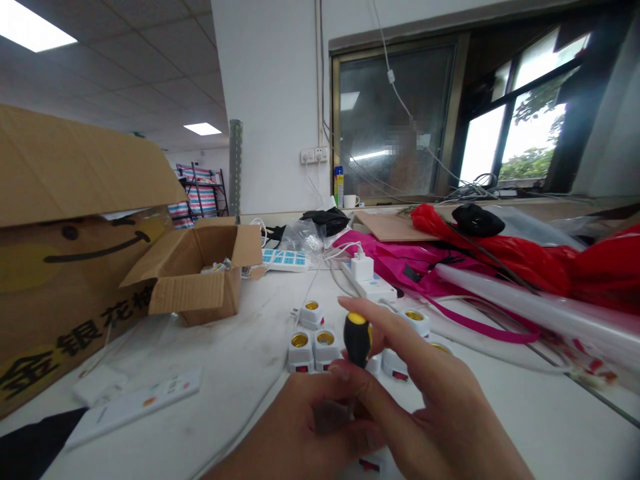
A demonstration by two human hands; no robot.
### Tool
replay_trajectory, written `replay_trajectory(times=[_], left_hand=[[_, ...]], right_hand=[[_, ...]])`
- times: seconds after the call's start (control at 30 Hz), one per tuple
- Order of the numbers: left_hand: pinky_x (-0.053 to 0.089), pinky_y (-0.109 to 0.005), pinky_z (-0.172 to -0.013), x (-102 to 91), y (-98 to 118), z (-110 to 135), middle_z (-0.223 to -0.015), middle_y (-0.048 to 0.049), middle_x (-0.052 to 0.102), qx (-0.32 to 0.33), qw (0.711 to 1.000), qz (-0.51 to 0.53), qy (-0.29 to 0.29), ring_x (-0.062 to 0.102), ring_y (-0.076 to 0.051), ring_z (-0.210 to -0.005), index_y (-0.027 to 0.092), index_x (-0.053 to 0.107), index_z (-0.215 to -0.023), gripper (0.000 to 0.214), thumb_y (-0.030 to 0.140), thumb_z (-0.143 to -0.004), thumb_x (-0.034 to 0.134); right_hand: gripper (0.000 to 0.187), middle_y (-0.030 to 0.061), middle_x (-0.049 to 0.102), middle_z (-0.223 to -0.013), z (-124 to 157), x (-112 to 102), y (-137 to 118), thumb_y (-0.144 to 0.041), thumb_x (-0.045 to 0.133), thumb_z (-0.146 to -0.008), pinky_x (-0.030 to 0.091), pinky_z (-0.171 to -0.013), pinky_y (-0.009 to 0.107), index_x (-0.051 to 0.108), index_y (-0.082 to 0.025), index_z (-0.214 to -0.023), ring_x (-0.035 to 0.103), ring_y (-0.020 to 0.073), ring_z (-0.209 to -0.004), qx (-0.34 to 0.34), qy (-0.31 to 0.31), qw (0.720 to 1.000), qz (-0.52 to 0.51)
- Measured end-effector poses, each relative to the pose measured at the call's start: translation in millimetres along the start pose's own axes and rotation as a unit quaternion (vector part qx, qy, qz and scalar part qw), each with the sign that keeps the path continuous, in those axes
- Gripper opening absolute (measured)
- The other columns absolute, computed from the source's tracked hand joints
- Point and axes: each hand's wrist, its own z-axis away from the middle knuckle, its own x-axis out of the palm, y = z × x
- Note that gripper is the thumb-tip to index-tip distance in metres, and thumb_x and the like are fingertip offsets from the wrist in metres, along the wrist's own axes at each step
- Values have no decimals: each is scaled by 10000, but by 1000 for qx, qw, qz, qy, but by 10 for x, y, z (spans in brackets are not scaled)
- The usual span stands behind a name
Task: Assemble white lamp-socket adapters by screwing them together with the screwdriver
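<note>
Screwdriver, black handle with yellow cap, stood upright above the white workbench, among a cluster of lamp holders. Its shaft ran down behind the fingers, and the tip was hidden.

Right hand: grasping. One finger lay pressed against the lower handle, while the index finger arched above the yellow cap without visibly touching it. This placed the fingers around the handle with the shaft near vertical.

Left hand: curled just below the handle, close beside the right hand. Whether it clenched anything could not be told; its fingers hid what lay beneath.

Lamp holders: white, with brass screw sockets, several standing around the hands. Some showed red rocker switches. A further white piece with a red mark lay directly below the hands.

Associated items: white power strip carrying a white plug adapter, beyond the holders; second power strip with blue sockets, farther back.

Surroundings: open small cardboard box at left, holding small parts; large printed carton beside it; magenta plastic bag and red plastic bag heaped along the far right of the bench.
</note>
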Motion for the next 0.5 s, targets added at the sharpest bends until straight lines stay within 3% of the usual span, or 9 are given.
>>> replay_trajectory(times=[0.13,0.3,0.37,0.5], left_hand=[[606,-440,-1019,22,86,15,-1034,-84,825,3,999,50,14,793,-292,-1011,184,837,-1162,356,435,-913,871],[602,-425,-944,37,155,6,-1060,-100,824,-10,999,47,9,787,-310,-1018,174,860,-1177,325,372,-919,853],[596,-425,-956,35,172,5,-1076,-101,820,-5,999,38,8,775,-319,-1066,171,867,-1163,289,339,-930,832],[585,-392,-988,37,178,15,-1105,-81,815,23,999,26,12,757,-278,-1062,179,871,-1117,218,297,-941,821]], right_hand=[[534,41,783,-1193,44,25,-4,-349,631,-1080,691,-867,356,560,-444,-1602,791,258,-1036,94,-16,992,-84],[602,99,789,-1266,30,15,9,-421,617,-1110,710,-781,337,445,-411,-1686,812,279,-1052,123,-55,977,-163],[625,96,793,-1282,20,-4,9,-414,567,-1136,713,-812,362,377,-432,-1731,821,276,-1042,116,-55,980,-150],[600,49,797,-1321,11,-18,-34,-351,497,-1158,709,-856,379,377,-482,-1731,813,281,-1128,37,-71,993,-84]])
